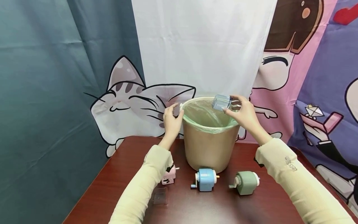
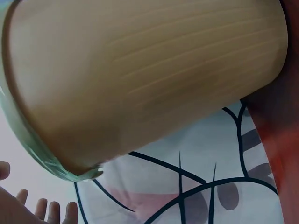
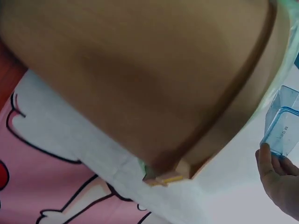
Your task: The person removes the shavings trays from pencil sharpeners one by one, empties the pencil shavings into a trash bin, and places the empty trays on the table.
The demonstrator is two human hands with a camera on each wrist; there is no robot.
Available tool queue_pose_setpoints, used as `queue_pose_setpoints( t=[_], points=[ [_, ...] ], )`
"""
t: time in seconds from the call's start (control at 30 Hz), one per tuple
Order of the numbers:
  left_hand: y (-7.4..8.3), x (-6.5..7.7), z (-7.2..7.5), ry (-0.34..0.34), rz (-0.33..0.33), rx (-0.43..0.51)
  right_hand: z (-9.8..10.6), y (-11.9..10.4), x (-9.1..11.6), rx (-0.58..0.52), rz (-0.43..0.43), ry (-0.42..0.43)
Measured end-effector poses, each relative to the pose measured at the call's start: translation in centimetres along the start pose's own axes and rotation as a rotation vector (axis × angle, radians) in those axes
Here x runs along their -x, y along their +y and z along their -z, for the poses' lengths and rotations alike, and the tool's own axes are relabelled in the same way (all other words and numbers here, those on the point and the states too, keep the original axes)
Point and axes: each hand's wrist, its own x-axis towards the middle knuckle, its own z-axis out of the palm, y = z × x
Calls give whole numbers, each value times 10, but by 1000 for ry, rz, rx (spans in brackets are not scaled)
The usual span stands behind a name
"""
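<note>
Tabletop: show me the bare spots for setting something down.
The tabletop is bare outside the left sleeve, and between it and the right sleeve, nearer than the blue sharpener. A narrower gap lies between that and the green sharpener. Crowded: beside the left sleeve, by the pink sharpener and clear box, and right before the bin.

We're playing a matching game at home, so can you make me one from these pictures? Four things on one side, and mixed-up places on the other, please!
Things:
1. clear blue box
2. pink sharpener
3. blue sharpener
4. green sharpener

Places:
A. in the middle of the row of three
B. partly hidden by the left sleeve in the head view
C. at the right end of the row
D. held in the right hand

Right pairs: 1-D, 2-B, 3-A, 4-C
</note>
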Motion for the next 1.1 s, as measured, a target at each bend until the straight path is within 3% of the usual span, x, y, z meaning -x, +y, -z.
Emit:
queue_pose_setpoints(
  t=[0.43,0.7,0.9,1.1],
  points=[
    [0,48,20,-39,-130,103,-4,-4,37,-175,-43,-36],
    [-7,76,35,-82,-174,109,-16,-7,63,-315,-7,-48],
    [-13,91,45,-95,-194,93,-18,-15,85,-306,6,-75],
    [-18,107,53,-130,-225,56,-22,-9,108,-180,59,-82]
  ],
)
